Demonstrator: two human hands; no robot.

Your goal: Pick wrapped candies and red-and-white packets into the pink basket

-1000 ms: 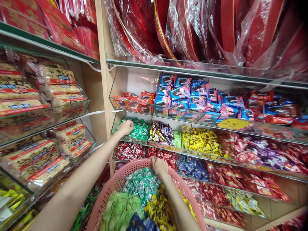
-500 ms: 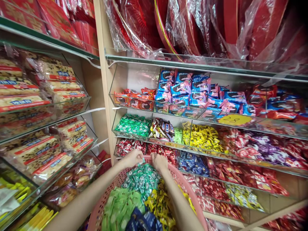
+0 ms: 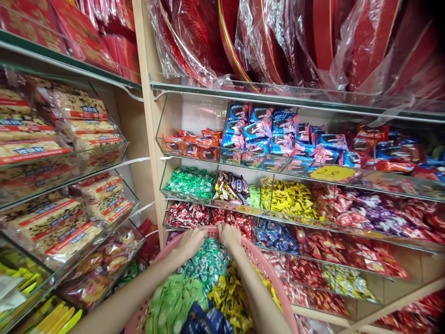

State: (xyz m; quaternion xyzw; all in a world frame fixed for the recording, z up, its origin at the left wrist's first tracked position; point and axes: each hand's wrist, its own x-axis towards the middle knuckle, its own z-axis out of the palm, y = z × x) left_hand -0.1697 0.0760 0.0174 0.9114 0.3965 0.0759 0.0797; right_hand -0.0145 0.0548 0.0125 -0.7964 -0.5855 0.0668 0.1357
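Observation:
A pink plastic basket [image 3: 273, 264] is in front of me, tilted so its mouth faces me. Wrapped sweets fill it: shiny green ones [image 3: 201, 264] at the far side, pale green ones [image 3: 174, 299] at left, yellow ones [image 3: 227, 290] at right and dark blue ones [image 3: 205, 320] nearest me. My left hand [image 3: 192, 242] lies at the far rim, back upward, its fingers curled down and partly hidden. Beside it, my right hand [image 3: 229, 236] is closed over the same rim. Both forearms reach across the basket.
Glass shelves of sorted sweets rise beyond the basket, with green sweets [image 3: 189, 183] and yellow sweets [image 3: 292, 197] in compartments. Packaged biscuits [image 3: 259, 130] sit above. Wrapped pastries [image 3: 55, 215] stand on the left shelves. A wooden post [image 3: 149, 116] divides the two sides.
My left hand has moved slightly down and turned its back up; the small green wrapper at its fingertips no longer shows. The right hand keeps its place on the rim. The view has shifted slightly.

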